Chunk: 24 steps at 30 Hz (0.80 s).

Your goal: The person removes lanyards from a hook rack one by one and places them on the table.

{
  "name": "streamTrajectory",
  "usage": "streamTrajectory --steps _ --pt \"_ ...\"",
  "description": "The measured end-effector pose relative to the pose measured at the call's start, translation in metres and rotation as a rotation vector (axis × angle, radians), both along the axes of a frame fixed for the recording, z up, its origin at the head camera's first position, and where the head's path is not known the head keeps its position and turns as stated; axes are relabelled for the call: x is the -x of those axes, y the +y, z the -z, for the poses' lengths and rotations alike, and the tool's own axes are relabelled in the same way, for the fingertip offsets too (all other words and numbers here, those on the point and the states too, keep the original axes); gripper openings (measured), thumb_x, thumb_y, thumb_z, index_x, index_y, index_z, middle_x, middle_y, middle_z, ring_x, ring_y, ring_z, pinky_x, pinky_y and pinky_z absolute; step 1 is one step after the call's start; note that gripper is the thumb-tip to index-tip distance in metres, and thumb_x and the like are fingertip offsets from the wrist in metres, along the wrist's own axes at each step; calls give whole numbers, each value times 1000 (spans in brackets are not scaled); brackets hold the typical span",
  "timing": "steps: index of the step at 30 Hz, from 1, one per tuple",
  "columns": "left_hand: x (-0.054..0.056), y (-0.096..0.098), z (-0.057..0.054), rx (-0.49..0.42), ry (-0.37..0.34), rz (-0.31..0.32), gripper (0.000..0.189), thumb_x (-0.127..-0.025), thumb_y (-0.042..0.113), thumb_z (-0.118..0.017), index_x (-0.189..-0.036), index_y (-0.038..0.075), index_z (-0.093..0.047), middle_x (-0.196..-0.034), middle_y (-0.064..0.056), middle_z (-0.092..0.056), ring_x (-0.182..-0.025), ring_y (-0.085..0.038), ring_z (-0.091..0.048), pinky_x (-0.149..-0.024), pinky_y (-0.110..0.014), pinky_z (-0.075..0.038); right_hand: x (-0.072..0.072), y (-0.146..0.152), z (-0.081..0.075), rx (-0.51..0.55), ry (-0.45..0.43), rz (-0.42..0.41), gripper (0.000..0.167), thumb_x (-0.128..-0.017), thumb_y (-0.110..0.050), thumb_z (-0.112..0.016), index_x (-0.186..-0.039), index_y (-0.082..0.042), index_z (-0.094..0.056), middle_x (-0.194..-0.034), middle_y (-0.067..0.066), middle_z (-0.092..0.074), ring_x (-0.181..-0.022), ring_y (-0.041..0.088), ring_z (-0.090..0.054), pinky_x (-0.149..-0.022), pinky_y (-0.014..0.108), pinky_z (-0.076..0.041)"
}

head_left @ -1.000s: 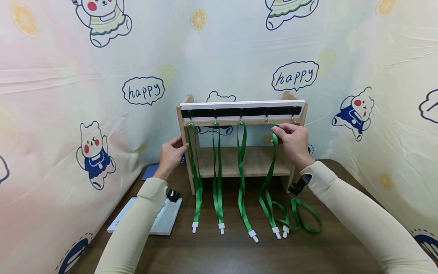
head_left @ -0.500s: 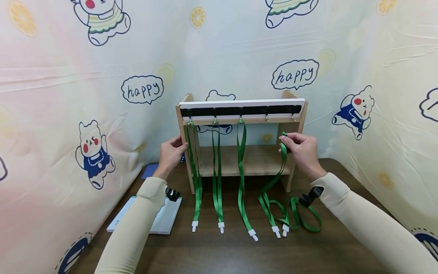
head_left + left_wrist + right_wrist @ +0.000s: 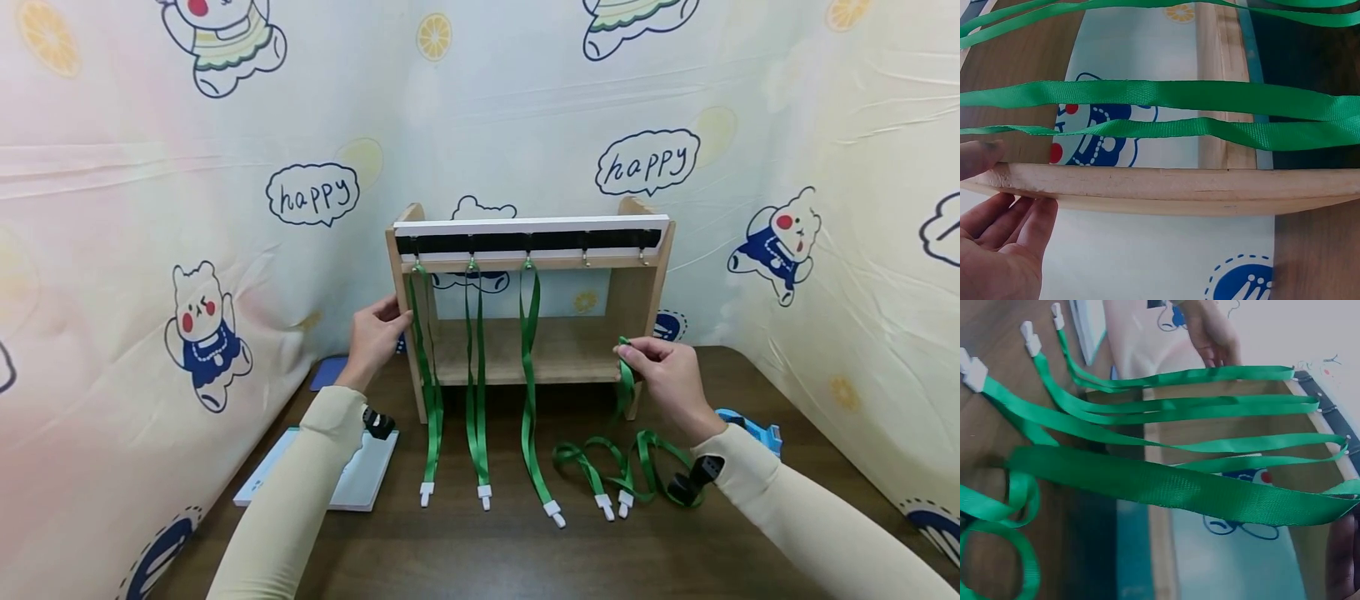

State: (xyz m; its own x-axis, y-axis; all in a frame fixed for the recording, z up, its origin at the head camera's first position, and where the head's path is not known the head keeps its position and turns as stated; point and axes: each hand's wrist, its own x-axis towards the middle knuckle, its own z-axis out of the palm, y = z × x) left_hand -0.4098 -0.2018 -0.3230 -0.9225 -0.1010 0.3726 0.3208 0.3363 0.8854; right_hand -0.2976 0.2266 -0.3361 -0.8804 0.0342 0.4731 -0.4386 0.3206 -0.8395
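My left hand (image 3: pixel 377 340) grips the left side panel (image 3: pixel 1166 185) of a wooden rack (image 3: pixel 525 354), thumb on one face and fingers on the other. Near the rack's right leg my right hand (image 3: pixel 667 373) pinches the loop end of a green lanyard (image 3: pixel 1166 487), whose lower part slopes down to the table. Three green lanyards with white clips hang from the left hooks: one at the left (image 3: pixel 429 383), one in the middle (image 3: pixel 482 383) and one further right (image 3: pixel 529 367). The two right hooks, one (image 3: pixel 586 260) beside the other (image 3: pixel 642 257), are bare.
Another green lanyard (image 3: pixel 647 467) lies looped on the brown table (image 3: pixel 480 558), close to the held one's clip (image 3: pixel 605 507). A pale flat pad (image 3: pixel 367 475) lies under the left forearm. A blue object (image 3: pixel 763 432) shows behind the right wrist. Printed cloth surrounds the table.
My right hand has moved down and to the right from below the bare hooks, and the lanyard it pinches now sags onto the table. My left hand has stayed on the rack.
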Motion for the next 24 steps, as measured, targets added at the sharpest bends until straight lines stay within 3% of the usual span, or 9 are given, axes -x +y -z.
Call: streamTrajectory --steps 8,16,24 --pt "0 0 -1 11 -18 -6 51 -98 26 -68 -146 13 -55 -139 -14 -64 -125 -27 -63 -106 -43 -54 0 1 25 41 -101 -19 38 -98 -26 -68 -109 11 -70 -74 -13 -72 -65 9 -71 -64 26 -61" --pt "-1 -1 1 11 -19 -6 51 -98 26 -68 -146 13 -55 -138 -13 -64 -124 -26 -63 -106 -44 -54 14 -6 61 -232 35 135 18 -96 -22 -71 -101 -7 -80 -82 11 -79 -64 4 -70 -53 23 -55" --pt "0 0 0 5 -11 -4 51 -97 25 -69 -145 13 -57 -137 -13 -65 -124 -26 -63 -105 -43 -55 32 -14 93 -390 92 198 9 -93 -20 -74 -92 -15 -82 -78 0 -78 -53 3 -55 -49 22 -43"
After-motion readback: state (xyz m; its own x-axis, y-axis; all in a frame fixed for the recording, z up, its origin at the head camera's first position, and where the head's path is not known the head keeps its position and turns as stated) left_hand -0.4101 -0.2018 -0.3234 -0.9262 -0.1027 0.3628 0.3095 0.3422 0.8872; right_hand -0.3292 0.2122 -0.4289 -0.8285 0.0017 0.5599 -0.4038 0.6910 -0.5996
